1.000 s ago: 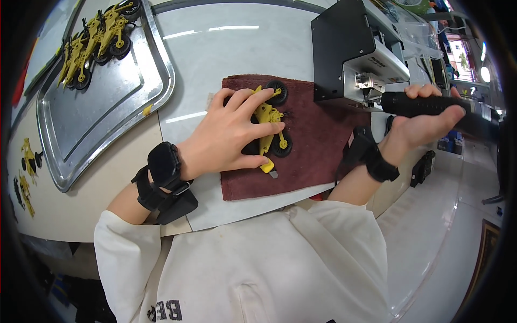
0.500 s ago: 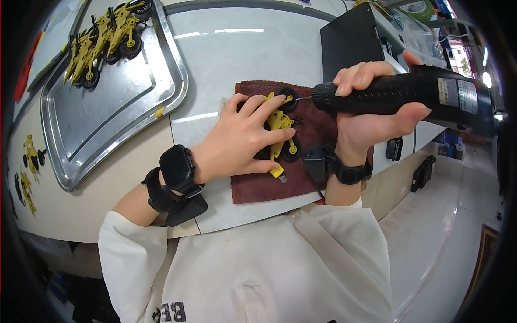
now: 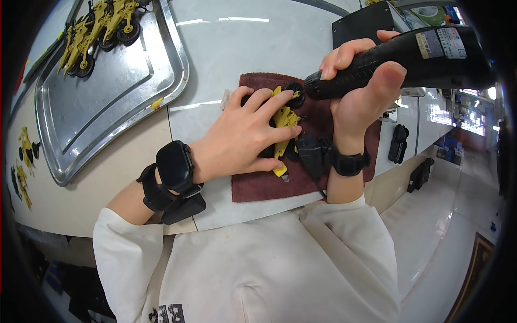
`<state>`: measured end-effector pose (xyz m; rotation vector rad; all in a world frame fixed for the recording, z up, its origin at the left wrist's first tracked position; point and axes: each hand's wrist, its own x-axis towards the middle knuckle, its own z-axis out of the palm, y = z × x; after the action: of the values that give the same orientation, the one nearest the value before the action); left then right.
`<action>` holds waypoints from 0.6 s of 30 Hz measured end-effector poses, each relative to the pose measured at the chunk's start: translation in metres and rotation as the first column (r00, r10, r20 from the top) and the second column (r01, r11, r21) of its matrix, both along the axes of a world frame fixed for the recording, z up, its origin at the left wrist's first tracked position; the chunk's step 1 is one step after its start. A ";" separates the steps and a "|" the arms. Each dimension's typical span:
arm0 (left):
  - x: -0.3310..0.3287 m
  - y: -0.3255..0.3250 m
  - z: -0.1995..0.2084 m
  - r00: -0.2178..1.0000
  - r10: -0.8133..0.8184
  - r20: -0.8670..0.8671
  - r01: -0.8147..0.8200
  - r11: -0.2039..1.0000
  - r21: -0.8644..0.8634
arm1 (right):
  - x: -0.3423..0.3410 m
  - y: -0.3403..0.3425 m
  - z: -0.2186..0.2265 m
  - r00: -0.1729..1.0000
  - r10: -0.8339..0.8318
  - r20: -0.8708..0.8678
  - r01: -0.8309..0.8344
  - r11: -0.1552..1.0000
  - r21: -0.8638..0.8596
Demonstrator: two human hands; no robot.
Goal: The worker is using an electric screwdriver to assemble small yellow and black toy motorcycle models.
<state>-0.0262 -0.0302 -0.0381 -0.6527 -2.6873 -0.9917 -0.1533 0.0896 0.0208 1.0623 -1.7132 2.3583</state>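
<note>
Left hand (image 3: 246, 132) holds yellow toy (image 3: 285, 119) down; right hand (image 3: 355, 107) grips black screwdriver (image 3: 417, 63) beside wheel (image 3: 297, 88), apparently screwdriving, needing steady aim.

Worktop in two surfaces: a pale grey, glossy slab (image 3: 258, 51) with thin white streaks of reflected light near its far side, meeting a matte beige section (image 3: 116, 185) along a straight seam to the left. Right of the table, a whitish, shiny floor (image 3: 431, 245) stretches off, a dark, brown-bordered panel (image 3: 474, 272) at its lower edge. Far right, a round white light (image 3: 491, 92) glows above a bright patch (image 3: 474, 123), window or reflection unclear.
</note>
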 end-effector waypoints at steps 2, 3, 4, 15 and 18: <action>0.000 0.001 0.001 1.000 0.002 0.000 -0.002 1.000 -0.006 | -0.001 0.000 0.000 1.000 0.010 -0.030 -0.011 1.000 -0.016; 0.000 0.001 0.002 1.000 0.002 -0.004 -0.002 1.000 -0.014 | -0.001 0.001 0.001 1.000 0.011 -0.027 -0.012 1.000 -0.015; 0.000 0.001 0.002 1.000 0.002 -0.004 -0.002 1.000 -0.015 | -0.002 0.001 0.002 0.999 0.008 -0.033 -0.009 1.000 -0.009; 0.001 0.002 0.006 1.000 -0.014 -0.006 0.014 0.999 -0.052 | 0.005 0.009 0.010 0.990 -0.139 -0.012 0.139 0.975 0.172; 0.002 0.002 0.005 1.000 -0.006 -0.022 0.005 0.998 -0.055 | 0.003 0.011 0.013 0.993 -0.116 0.036 0.109 0.981 0.158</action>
<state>-0.0244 -0.0277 -0.0334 -0.6777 -2.7032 -0.9096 -0.1506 0.1007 0.0339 0.9094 -1.9460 2.2286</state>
